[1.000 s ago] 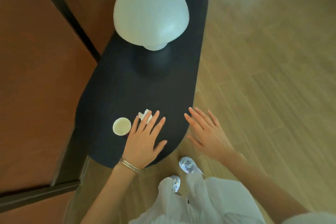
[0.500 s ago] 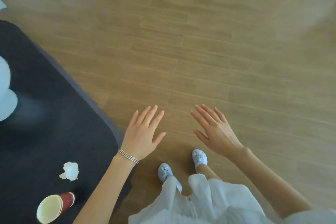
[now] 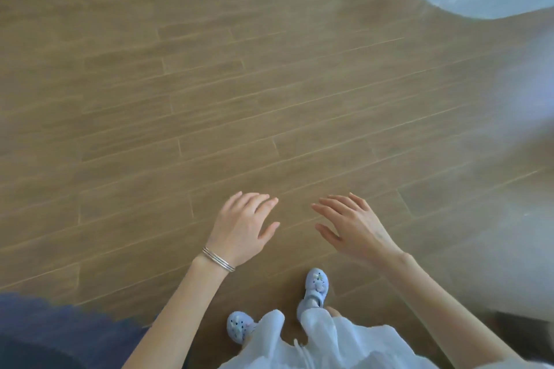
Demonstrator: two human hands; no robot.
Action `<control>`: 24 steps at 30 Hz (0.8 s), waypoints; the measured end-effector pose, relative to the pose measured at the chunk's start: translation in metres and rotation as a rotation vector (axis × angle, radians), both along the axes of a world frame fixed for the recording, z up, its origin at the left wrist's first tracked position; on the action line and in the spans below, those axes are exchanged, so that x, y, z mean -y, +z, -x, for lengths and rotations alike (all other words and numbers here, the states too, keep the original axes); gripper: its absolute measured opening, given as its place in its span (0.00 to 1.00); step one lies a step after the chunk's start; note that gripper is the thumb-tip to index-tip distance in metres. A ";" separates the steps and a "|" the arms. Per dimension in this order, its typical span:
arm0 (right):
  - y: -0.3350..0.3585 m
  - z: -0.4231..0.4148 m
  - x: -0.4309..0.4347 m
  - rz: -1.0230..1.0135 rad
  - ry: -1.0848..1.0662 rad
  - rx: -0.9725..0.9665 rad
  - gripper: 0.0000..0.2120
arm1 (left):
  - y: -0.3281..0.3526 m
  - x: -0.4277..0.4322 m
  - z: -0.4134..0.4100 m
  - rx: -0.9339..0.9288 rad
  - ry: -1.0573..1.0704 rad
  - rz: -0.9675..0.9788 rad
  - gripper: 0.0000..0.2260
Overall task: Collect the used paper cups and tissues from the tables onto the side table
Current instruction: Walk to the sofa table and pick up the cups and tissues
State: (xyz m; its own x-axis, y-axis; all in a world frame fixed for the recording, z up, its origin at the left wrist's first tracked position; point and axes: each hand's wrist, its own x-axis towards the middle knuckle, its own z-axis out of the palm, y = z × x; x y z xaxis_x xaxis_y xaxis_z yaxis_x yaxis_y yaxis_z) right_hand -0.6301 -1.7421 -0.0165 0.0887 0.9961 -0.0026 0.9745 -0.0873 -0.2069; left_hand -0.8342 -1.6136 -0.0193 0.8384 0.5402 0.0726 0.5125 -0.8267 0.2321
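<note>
Cups and tissues fall outside the view, only a blurred corner of the dark counter [image 3: 45, 335] being recorded at lower left, while left hand [image 3: 243, 228] and right hand [image 3: 353, 228] are held empty, fingers loosely spread, above the wood floor [image 3: 209, 84].

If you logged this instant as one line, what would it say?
left hand: open, empty | right hand: open, empty | below: wooden floor | cups, tissues: not in view

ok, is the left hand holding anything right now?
No, the left hand hovers over the wooden floor with its fingers relaxed and nothing between them.
</note>
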 end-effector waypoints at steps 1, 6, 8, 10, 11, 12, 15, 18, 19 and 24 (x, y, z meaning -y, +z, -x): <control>0.005 -0.018 0.002 -0.009 -0.009 0.006 0.20 | 0.004 -0.002 -0.020 0.011 -0.013 -0.015 0.21; 0.037 -0.109 0.002 -0.096 -0.073 0.049 0.20 | 0.029 -0.014 -0.115 0.054 -0.063 -0.095 0.21; 0.051 -0.142 0.000 -0.153 -0.105 0.059 0.20 | 0.036 -0.019 -0.148 0.055 -0.088 -0.114 0.21; 0.062 -0.169 0.000 -0.201 -0.150 0.065 0.19 | 0.043 -0.024 -0.179 0.051 -0.118 -0.124 0.22; 0.065 -0.180 0.001 -0.218 -0.172 0.069 0.20 | 0.046 -0.027 -0.194 0.052 -0.134 -0.129 0.22; 0.066 -0.191 0.001 -0.228 -0.191 0.071 0.20 | 0.048 -0.030 -0.208 0.055 -0.151 -0.135 0.22; 0.062 -0.216 -0.001 -0.235 -0.249 0.052 0.22 | 0.049 -0.040 -0.244 0.082 -0.202 -0.147 0.23; 0.050 -0.238 -0.008 -0.218 -0.298 0.042 0.24 | 0.043 -0.059 -0.276 0.084 -0.245 -0.141 0.23; 0.046 -0.243 -0.010 -0.207 -0.306 0.044 0.24 | 0.041 -0.065 -0.285 0.080 -0.254 -0.137 0.23; 0.035 -0.292 -0.052 -0.130 -0.369 0.038 0.24 | 0.032 -0.122 -0.346 0.090 -0.320 -0.105 0.22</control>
